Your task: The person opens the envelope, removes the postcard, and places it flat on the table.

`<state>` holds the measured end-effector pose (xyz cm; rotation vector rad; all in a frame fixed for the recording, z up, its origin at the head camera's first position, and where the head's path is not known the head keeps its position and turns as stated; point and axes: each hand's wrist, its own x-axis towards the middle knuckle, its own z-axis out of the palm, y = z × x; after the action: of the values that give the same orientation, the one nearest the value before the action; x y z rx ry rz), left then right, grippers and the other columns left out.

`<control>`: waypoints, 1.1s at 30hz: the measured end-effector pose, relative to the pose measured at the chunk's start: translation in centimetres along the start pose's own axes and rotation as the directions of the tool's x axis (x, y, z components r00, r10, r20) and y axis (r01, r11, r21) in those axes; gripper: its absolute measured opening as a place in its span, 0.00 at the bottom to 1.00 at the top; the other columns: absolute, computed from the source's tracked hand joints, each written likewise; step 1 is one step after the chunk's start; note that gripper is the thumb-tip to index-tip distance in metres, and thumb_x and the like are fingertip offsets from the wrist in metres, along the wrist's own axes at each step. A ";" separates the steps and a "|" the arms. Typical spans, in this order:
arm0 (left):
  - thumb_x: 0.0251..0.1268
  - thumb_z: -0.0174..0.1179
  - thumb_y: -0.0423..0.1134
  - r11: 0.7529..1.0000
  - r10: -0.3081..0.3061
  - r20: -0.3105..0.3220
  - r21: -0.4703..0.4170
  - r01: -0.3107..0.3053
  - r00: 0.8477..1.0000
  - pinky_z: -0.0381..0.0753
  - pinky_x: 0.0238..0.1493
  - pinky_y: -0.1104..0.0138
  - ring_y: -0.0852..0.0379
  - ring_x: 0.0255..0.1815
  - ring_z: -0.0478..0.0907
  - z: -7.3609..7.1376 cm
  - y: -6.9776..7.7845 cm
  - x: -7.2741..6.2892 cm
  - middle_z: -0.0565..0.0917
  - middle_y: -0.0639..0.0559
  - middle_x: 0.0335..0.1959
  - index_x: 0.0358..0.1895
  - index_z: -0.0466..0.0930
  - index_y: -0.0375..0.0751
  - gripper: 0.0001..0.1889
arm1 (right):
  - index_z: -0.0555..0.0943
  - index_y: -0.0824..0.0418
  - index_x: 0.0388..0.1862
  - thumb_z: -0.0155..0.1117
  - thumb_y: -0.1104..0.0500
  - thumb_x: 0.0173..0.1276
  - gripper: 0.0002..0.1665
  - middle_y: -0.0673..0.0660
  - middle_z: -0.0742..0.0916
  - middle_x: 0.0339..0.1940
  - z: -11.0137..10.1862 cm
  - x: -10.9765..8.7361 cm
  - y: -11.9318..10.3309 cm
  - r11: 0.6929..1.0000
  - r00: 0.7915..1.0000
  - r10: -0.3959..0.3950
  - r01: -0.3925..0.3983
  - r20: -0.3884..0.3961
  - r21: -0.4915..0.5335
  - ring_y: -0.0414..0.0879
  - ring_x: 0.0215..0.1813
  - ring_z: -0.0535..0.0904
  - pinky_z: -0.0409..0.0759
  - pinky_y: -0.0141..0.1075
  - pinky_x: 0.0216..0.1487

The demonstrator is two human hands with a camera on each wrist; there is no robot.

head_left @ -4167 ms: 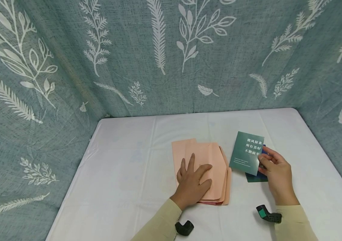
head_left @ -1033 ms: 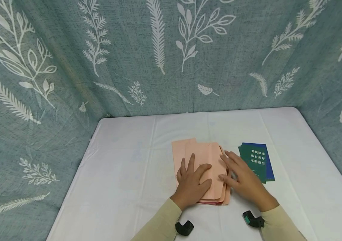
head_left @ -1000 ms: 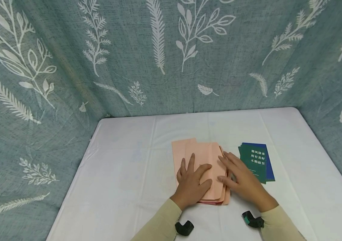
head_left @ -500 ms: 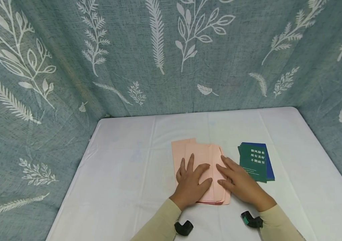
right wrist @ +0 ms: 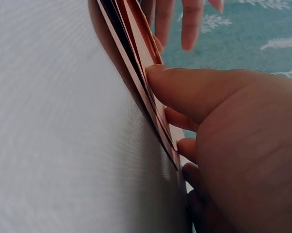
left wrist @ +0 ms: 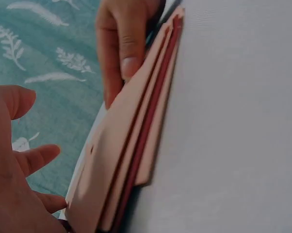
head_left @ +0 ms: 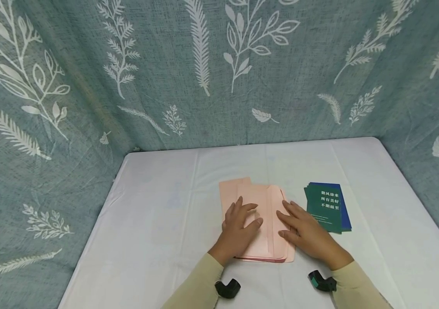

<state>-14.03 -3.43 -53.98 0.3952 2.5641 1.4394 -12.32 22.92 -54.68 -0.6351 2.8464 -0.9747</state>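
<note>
A stack of pale pink envelopes (head_left: 260, 249) lies on the table, with a flap folded flat along the top one's right side. My left hand (head_left: 236, 229) is spread over the left part of the stack. In the left wrist view, that hand's thumb and fingers (left wrist: 39, 160) are straight and hold nothing. My right hand (head_left: 312, 234) rests its fingertips on the flap, fingers extended. Seen from the right wrist, its thumb (right wrist: 189, 90) lies against the top envelope (right wrist: 153, 80). Dark red layers (left wrist: 151, 114) show between the envelopes.
Just right of my right hand lies a pile of dark green cards (head_left: 325, 210) with white print, a blue card (head_left: 345, 214) sticking out beneath. White cloth covers the table (head_left: 157, 206). A leaf-patterned curtain (head_left: 219, 116) hangs behind and at the sides.
The green card my right hand pinched earlier now lies on the card pile. That hand has moved to the envelopes and folded the top flap down. My left hand has just shifted slightly left.
</note>
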 end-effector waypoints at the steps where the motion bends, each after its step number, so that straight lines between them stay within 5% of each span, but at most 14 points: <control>1: 0.82 0.54 0.62 1.000 -0.013 -0.001 -0.027 0.013 1.000 0.42 0.75 0.26 0.36 0.88 0.39 -0.3 0.0 0.0 0.50 0.42 0.90 0.78 0.75 0.51 0.31 | 0.76 0.60 0.81 0.69 0.47 0.81 0.36 0.64 0.66 0.87 0.0 0.0 0.0 1.000 1.000 -0.001 0.001 -0.001 0.001 0.67 0.87 0.54 0.61 0.71 0.75; 5: 0.85 0.54 0.57 0.983 -0.050 -0.016 -0.176 0.047 0.999 0.50 0.78 0.32 0.36 0.87 0.46 -1.6 -0.2 0.2 0.52 0.40 0.89 0.78 0.73 0.43 0.30 | 0.76 0.60 0.81 0.70 0.47 0.81 0.36 0.63 0.66 0.87 0.1 0.0 0.1 1.000 1.000 0.004 -0.004 -0.004 0.007 0.67 0.87 0.54 0.61 0.71 0.75; 14: 0.86 0.53 0.59 0.888 -0.208 -0.091 -0.435 0.149 0.974 0.69 0.74 0.44 0.43 0.78 0.67 -4.3 -1.5 0.4 0.71 0.41 0.78 0.77 0.72 0.39 0.31 | 0.76 0.61 0.81 0.71 0.49 0.80 0.36 0.64 0.66 0.87 0.1 0.0 -0.2 1.000 1.000 0.001 -0.001 -0.011 0.012 0.67 0.86 0.54 0.62 0.71 0.75; 19: 0.88 0.52 0.55 0.800 -0.270 -0.122 -0.580 0.152 0.955 0.77 0.64 0.49 0.42 0.74 0.69 -5.8 -2.1 0.3 0.73 0.39 0.74 0.75 0.71 0.31 0.31 | 0.76 0.61 0.81 0.71 0.49 0.80 0.36 0.64 0.66 0.87 0.1 0.0 -0.1 1.000 1.000 0.010 -0.010 -0.008 0.010 0.67 0.87 0.54 0.61 0.72 0.75; 25: 0.87 0.51 0.59 0.666 -0.322 -0.043 -0.721 0.194 0.946 0.79 0.63 0.46 0.36 0.77 0.64 -7.7 -2.3 -0.1 0.67 0.33 0.77 0.78 0.65 0.27 0.38 | 0.75 0.61 0.81 0.71 0.49 0.80 0.37 0.64 0.66 0.87 0.2 0.0 0.0 1.000 1.000 0.004 -0.004 -0.009 0.009 0.67 0.86 0.54 0.61 0.72 0.75; 33: 0.86 0.51 0.63 0.582 -0.323 0.037 -0.780 0.229 0.946 0.82 0.59 0.50 0.34 0.76 0.68 -8.5 -2.4 -0.5 0.66 0.30 0.80 0.79 0.62 0.24 0.42 | 0.76 0.62 0.80 0.72 0.50 0.79 0.37 0.65 0.66 0.86 0.2 0.0 -0.1 1.000 1.000 -0.003 0.003 -0.014 0.009 0.68 0.86 0.54 0.61 0.72 0.74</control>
<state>-16.29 -11.68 -51.60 -0.2276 1.6604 2.2618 -12.23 22.78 -54.81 -0.6348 2.8523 -0.9957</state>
